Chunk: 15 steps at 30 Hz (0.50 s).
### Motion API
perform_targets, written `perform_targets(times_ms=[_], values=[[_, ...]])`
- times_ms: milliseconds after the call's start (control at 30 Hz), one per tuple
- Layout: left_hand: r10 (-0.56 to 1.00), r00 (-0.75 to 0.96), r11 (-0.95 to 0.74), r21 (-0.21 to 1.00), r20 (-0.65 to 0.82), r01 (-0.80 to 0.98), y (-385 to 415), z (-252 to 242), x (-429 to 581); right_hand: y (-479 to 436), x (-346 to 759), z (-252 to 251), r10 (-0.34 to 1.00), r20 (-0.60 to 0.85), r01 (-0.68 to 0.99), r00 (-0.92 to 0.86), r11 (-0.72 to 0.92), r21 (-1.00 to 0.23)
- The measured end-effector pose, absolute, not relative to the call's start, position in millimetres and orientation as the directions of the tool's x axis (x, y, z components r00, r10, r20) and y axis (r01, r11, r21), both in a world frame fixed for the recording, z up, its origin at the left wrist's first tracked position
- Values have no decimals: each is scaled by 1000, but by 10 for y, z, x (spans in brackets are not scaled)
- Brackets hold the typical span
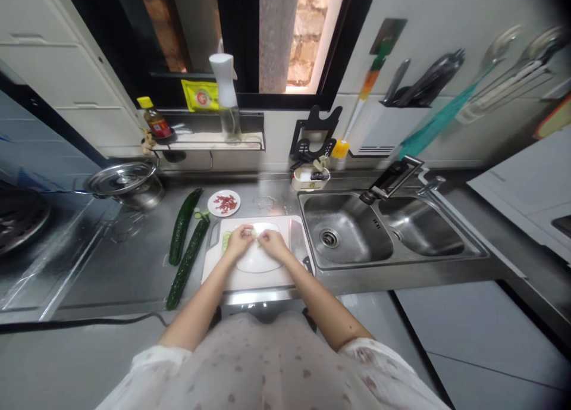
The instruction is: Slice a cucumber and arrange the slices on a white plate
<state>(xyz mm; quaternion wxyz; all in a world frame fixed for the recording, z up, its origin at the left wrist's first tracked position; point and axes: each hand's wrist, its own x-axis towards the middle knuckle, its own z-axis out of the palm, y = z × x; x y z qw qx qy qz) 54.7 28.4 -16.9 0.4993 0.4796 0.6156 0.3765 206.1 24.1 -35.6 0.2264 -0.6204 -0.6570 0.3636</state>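
Observation:
Both my hands meet over a white plate (pixel 259 263) that lies on a pale cutting board (pixel 218 279). The fingers of my left hand (pixel 239 240) and my right hand (pixel 273 243) are pinched together around a small pale green cucumber slice (pixel 255 234), partly hidden by the fingertips. Several cucumber slices (pixel 226 240) lie on the board beside my left hand. A knife (pixel 296 236) rests along the board's right side, close to my right hand. Left of the board are two long dark green cucumbers (pixel 182 227), one with its end cut.
A small white plate (pixel 213 209) of chopped red pieces stands behind the board. A steel pot (pixel 143 194) is at the back left, and a double sink (pixel 352 225) with a faucet (pixel 388 184) at the right. Bottles stand on the wall shelf (pixel 250 141).

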Motion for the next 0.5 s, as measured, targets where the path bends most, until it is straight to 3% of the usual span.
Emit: perform_targets(times_ms=[233, 500], values=[[989, 17, 108, 783, -149, 612, 458, -389, 557, 398, 2029, -403, 972, -212, 804, -105, -43, -594], [990, 82, 6, 627, -112, 779, 529, -459, 594, 435, 1929, -374, 959, -276, 926, -60, -50, -375]])
